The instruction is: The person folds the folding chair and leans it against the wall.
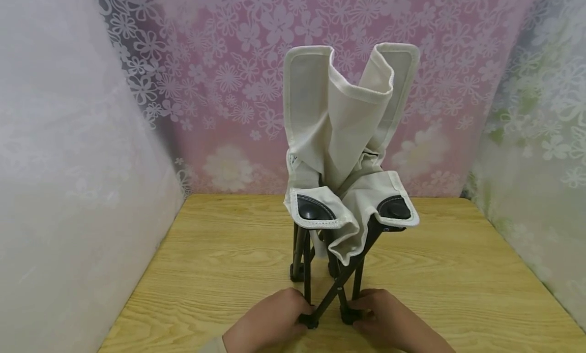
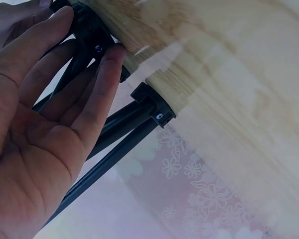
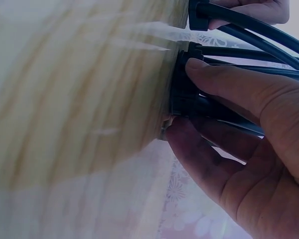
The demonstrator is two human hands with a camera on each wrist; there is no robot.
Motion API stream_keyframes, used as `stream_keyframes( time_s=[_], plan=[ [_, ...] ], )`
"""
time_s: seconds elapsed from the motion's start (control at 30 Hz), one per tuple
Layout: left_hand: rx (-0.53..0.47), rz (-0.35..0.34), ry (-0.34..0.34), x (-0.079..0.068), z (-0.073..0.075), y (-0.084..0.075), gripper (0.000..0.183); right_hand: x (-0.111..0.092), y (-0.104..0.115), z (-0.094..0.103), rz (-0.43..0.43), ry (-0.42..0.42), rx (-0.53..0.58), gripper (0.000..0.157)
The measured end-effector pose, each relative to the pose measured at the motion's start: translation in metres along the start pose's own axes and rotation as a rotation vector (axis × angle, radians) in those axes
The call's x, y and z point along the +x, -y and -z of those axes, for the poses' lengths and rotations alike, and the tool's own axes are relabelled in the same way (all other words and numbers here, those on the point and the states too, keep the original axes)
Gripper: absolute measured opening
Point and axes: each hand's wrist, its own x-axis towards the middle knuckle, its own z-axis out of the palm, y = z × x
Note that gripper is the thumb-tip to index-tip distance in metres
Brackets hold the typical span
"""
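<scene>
A small folding camp chair (image 1: 359, 119) with beige fabric and black legs stands partly folded on the wooden table, its seat cloth sagging between the two front corners. My left hand (image 1: 270, 317) grips the near left foot of the chair, thumb on one side and fingers on the other; the left wrist view shows that black plastic foot (image 2: 92, 30) between them. At the near right leg, my right hand (image 1: 391, 315) pinches the other front foot (image 3: 182, 92) between thumb and fingers. A rear foot (image 2: 154, 104) rests on the tabletop, untouched by the left hand.
The wood-grain table (image 1: 220, 241) extends around the chair on both sides. Behind it hangs a pink floral curtain (image 1: 229, 88). A white sheet (image 1: 68, 165) closes the left side and a pale floral one (image 1: 540, 154) the right.
</scene>
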Motion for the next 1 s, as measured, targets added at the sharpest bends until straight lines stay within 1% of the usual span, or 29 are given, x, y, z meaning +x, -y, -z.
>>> stream_keyframes(
  time_s=[0.1,0.23,0.4,0.5,0.67,0.77,0.9,1.0],
  plan=[
    [0.014,0.036,0.001,-0.0003,0.0000,-0.0031,0.017,0.0005,0.0008,0.0006,0.010,-0.010,-0.024,0.035],
    [0.064,0.069,0.000,0.0005,-0.0017,-0.0059,0.013,-0.0001,0.0009,0.0004,0.017,-0.017,-0.039,0.035],
    [0.129,0.063,-0.007,0.0018,-0.0032,-0.0081,0.015,0.0001,0.0024,-0.0011,-0.040,-0.010,-0.050,0.034],
    [0.141,0.068,-0.006,0.0025,-0.0027,-0.0096,0.018,0.0007,0.0036,-0.0019,-0.074,-0.004,-0.051,0.034],
    [0.165,0.079,-0.013,0.0024,-0.0017,-0.0108,0.020,0.0022,0.0055,-0.0018,-0.068,0.001,-0.060,0.034],
    [0.169,0.072,-0.021,0.0021,-0.0019,-0.0100,0.022,0.0042,0.0073,-0.0012,-0.076,0.009,-0.060,0.034],
    [0.136,0.072,-0.014,0.0021,-0.0023,-0.0084,0.019,0.0066,0.0096,-0.0010,-0.114,0.024,-0.057,0.034],
    [0.114,0.074,-0.010,0.0026,-0.0029,-0.0073,0.017,0.0066,0.0099,-0.0013,-0.127,0.028,-0.056,0.033]
  ],
)
